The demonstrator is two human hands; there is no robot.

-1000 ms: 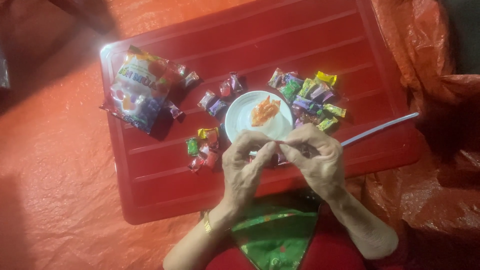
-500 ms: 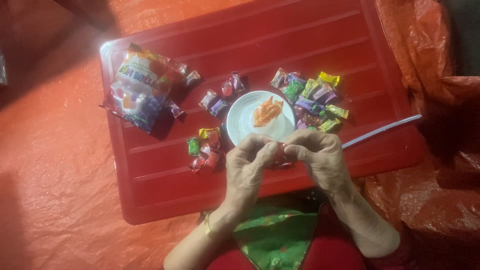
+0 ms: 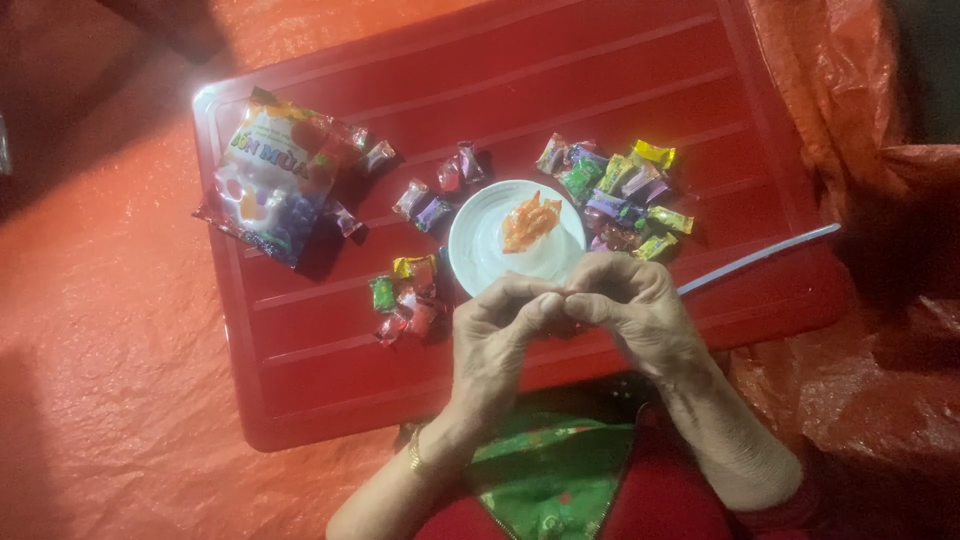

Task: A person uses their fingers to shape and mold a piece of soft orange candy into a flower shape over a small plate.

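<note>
resting across the person's lap, a red ribbed lid (image 3: 640, 90) serves as the work surface, with orange plastic sheeting (image 3: 110, 400) spread under it and bunched up at 3 o'clock. the light is dim, with dark shadow at 11 o'clock and a darker gap in the far corner at 1 o'clock.

near the lid's front edge the left hand (image 3: 497, 345) and right hand (image 3: 635, 310) meet, fingertips pressed together, thumbs and forefingers pinching something small between them; what it is cannot be told, as the fingers hide it. just beyond the hands, at 12 o'clock, sits a small white dish (image 3: 480, 245) holding an orange candy (image 3: 528, 220).

at 10 o'clock of the dish lies an open candy bag (image 3: 265, 180), hanging a little over the lid's edge. wrapped sweets lie in clusters: a colourful heap (image 3: 610, 190) at 2 o'clock touching the dish, a few (image 3: 435, 195) at 11 o'clock, and a small bunch (image 3: 405, 295) at 8 o'clock. a pale thin stick (image 3: 760, 258) lies at 3 o'clock of the right hand. a gold bracelet (image 3: 413, 457) circles the left wrist, above green patterned cloth (image 3: 545, 480).
</note>
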